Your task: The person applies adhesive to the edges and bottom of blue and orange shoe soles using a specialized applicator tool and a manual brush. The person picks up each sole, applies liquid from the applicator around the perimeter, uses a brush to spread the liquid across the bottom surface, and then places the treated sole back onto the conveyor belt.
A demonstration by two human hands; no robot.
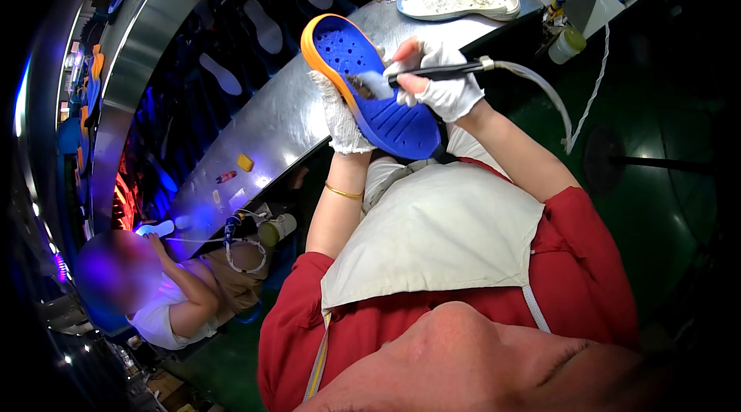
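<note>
My left hand [338, 120], in a white glove, grips a blue shoe sole [382, 103] with an orange rim by its edge and holds it tilted above my lap. My right hand [441, 79], also gloved, is closed around a black-handled brush [432, 72]. The brush's bristles rest on the upper middle of the sole. A clear tube [544, 92] runs from the back of the brush handle and curves down to the right.
A long metal bench [285, 115] runs in front of me with a white sole [459, 1] lying on it. A small jar [567, 43] stands at its right end. Beyond the bench, soles move along a dark conveyor [231, 49]. A co-worker [166, 288] sits at my left.
</note>
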